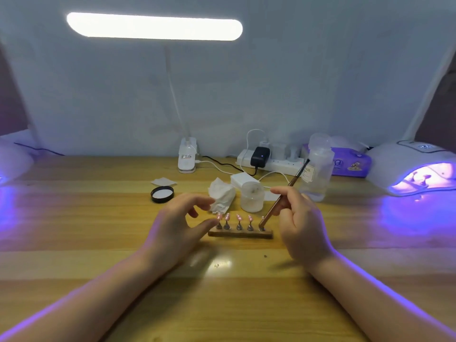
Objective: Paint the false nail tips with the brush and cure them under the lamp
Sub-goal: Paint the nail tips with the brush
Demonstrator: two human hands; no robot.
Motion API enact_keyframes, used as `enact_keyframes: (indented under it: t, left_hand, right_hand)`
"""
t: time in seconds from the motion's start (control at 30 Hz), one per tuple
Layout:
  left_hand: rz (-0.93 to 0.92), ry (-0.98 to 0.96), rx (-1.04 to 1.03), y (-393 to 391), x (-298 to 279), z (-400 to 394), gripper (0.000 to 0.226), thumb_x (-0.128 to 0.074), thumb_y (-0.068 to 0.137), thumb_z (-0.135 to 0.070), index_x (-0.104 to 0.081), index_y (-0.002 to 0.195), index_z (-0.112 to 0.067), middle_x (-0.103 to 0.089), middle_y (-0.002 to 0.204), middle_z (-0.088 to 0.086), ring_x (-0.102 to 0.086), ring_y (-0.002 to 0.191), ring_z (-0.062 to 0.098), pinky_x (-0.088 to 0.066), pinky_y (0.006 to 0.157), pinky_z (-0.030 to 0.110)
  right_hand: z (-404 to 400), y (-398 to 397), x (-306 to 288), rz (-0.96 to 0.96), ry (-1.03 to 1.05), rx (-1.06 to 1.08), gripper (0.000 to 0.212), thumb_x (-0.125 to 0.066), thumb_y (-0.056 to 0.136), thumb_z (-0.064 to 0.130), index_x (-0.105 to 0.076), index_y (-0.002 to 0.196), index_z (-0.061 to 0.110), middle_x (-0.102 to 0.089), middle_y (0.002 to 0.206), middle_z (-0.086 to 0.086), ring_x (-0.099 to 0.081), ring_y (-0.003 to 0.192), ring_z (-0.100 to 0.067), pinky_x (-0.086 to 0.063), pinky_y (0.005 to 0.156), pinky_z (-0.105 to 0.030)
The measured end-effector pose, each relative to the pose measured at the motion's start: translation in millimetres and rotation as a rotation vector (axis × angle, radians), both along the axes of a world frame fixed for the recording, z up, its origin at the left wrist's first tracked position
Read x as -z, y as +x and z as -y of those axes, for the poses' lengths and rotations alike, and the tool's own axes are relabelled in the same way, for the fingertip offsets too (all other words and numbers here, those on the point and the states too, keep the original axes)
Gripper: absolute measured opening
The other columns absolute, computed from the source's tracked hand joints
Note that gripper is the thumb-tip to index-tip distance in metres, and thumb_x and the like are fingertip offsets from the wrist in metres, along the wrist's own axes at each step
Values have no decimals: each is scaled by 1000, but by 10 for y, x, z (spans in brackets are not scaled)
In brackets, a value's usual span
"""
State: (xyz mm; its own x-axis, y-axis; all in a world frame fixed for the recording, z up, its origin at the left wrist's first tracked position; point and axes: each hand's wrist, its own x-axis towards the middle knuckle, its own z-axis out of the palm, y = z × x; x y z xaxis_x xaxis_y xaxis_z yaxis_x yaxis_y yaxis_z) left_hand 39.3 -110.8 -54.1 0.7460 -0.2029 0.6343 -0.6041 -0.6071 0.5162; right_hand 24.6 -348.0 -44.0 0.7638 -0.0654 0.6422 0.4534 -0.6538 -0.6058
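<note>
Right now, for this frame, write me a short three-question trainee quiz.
1. True or false: the right hand holds the brush.
2. Which lit device sits at the table's far right? A) curing lamp B) kettle C) laptop
3. Fill in: the left hand has a fingertip at the ____ end of the nail holder.

Key: 1 true; 2 A; 3 left.

Nail tips (238, 217) pink, glossy. Brush (283, 193) handle copper-brown, end black. Curing lamp (404, 164) white, interior violet. Tissue box (350, 164) purple, apparently cartoon-printed. Table (98, 218) banded yellow-brown wood.
</note>
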Motion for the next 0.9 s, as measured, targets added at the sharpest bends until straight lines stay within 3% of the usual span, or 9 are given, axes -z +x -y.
enact_keyframes:
  t: [0.1, 0.17, 0.27, 0.37, 0.5, 0.6, 0.73, 0.83, 0.9]
  left_hand:
    - [116, -91, 79, -67, -17, 102, 32, -81, 78, -21, -64, 102, -32, -63, 79, -18, -56, 73, 3, -39, 67, 6]
    - [144, -88, 118, -124, -7, 149, 26, -73, 82, -32, -60, 104, -36, -63, 79, -19, -56, 72, 2, -39, 68, 6]
    - [171, -35, 143, -200, 9, 215, 32, -71, 83, -34, -55, 110, -35, -61, 81, -23, -54, 73, -5, -38, 70, 5]
    - [256, -37, 178, -263, 1, 276, 26, -66, 86, -39, -56, 108, -30, -63, 83, -15, -52, 71, -4, -39, 72, 6]
    - [360, 23, 307, -332, -27, 311, 15, -59, 94, -30, -56, 103, -18, -63, 85, -7, -54, 72, 7, -48, 67, 31]
    - [333, 24, 318, -346, -38, 302, 10, -53, 97, -25, -55, 103, -17, -63, 85, 0, -55, 72, 15, -48, 66, 35]
    - [269, -65, 329, -360, -19, 265, 22, -41, 102, -32, -53, 113, -17, -61, 91, -2, -57, 79, 13, -49, 71, 30]
    - [180, -136, 304, -351, -19, 248, 28, -38, 102, -38, -52, 120, -20, -62, 96, -2, -60, 87, 9, -48, 78, 21]
    - [169, -156, 285, -327, -25, 234, 25, -44, 101, -35, -53, 119, -20, -62, 95, -4, -59, 87, 7, -45, 78, 14]
  right_hand:
    - [-112, -118, -41, -71, 135, -205, 48, -36, 75, 8, -59, 115, 22, -66, 78, 8, -56, 80, -14, -45, 71, -29]
    - [-196, -185, -57, -133, 216, -356, 48, -37, 77, 11, -58, 118, 24, -64, 83, 16, -57, 81, -5, -45, 71, -20]
    - [-298, -254, -58, -185, 238, -466, 50, -38, 80, 15, -58, 125, 21, -66, 92, 15, -59, 91, -2, -45, 77, -16]
    - [-374, -317, -64, -213, 207, -539, 56, -37, 79, 31, -56, 130, 20, -68, 111, 9, -59, 108, -5, -46, 89, -23]
    - [-394, -362, -55, -170, 34, -545, 54, -29, 82, 39, -48, 132, 33, -67, 112, 9, -55, 104, -6, -41, 90, -21]
    - [-386, -363, -48, -161, -16, -524, 53, -31, 84, 42, -43, 135, 34, -66, 108, -1, -54, 102, -11, -42, 92, -29]
    - [-375, -342, -64, -69, -14, -503, 52, -39, 90, 40, -42, 140, 28, -68, 106, 2, -60, 103, -13, -48, 87, -34]
    - [-274, -256, -128, -61, 51, -333, 53, -38, 89, 51, -48, 133, 24, -69, 89, 5, -64, 83, -6, -49, 69, -28]
    - [-160, -150, -175, -111, 137, -201, 43, -43, 88, 51, -52, 121, 26, -69, 78, 3, -60, 63, -2, -43, 57, -23]
